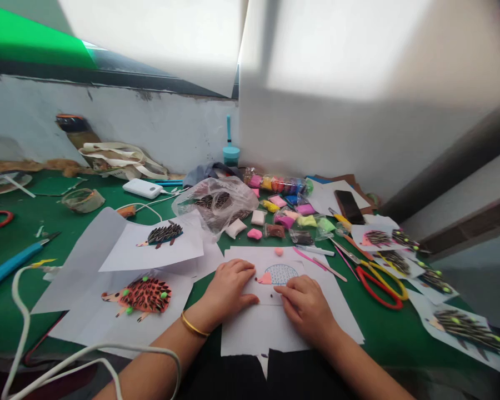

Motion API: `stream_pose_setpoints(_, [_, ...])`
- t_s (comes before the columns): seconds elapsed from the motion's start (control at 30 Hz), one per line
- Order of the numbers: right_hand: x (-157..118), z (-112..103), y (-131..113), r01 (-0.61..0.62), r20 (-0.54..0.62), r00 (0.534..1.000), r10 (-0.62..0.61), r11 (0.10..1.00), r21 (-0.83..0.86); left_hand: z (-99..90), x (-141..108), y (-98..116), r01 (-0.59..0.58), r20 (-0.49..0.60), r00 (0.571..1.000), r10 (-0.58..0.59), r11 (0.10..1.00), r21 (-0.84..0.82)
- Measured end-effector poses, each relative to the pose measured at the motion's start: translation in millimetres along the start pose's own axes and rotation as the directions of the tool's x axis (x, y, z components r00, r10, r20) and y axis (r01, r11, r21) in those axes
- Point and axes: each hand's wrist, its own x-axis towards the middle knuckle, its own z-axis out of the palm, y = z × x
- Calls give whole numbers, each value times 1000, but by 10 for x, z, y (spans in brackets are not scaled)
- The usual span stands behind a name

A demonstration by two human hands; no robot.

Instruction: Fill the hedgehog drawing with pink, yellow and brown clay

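A hedgehog picture with a blue-patterned body [280, 273] and a pink clay head [265, 279] lies on white paper [244, 333] before me. My left hand [232, 286] rests flat on the sheet left of the head, fingers stretched and holding nothing. My right hand [303, 300] is at the body's lower edge, thumb and fingers drawn together; whatever they may pinch is hidden. Just left of those fingertips sits a small dark bit [271, 295]. A pink clay ball [279, 251] lies above the body.
Coloured clay packets [305, 209] and a plastic bag of striped seeds [216, 203] lie behind the paper. Right of it are scissors [379, 278], a phone [349, 206] and finished hedgehogs [466, 328]. To the left are more hedgehog sheets [150, 294], a white cable [23, 311] and a blue-handled tool [12, 266].
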Motion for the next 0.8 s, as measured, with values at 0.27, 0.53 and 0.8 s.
stream_pose_setpoints(0.27, [140, 79, -92, -34, 91, 995, 38, 998, -46, 3, 0, -8, -7, -4, 1000, 7, 1000, -7])
stream_pose_setpoints(0.53, [326, 43, 27, -44, 56, 997, 45, 999, -17, 0, 3, 5, 3, -2, 1000, -3, 1000, -9])
stream_pose_setpoints(0.8, [572, 135, 112, -99, 110, 989, 95, 995, 30, 7, -5, 3, 4, -3, 1000, -4, 1000, -9])
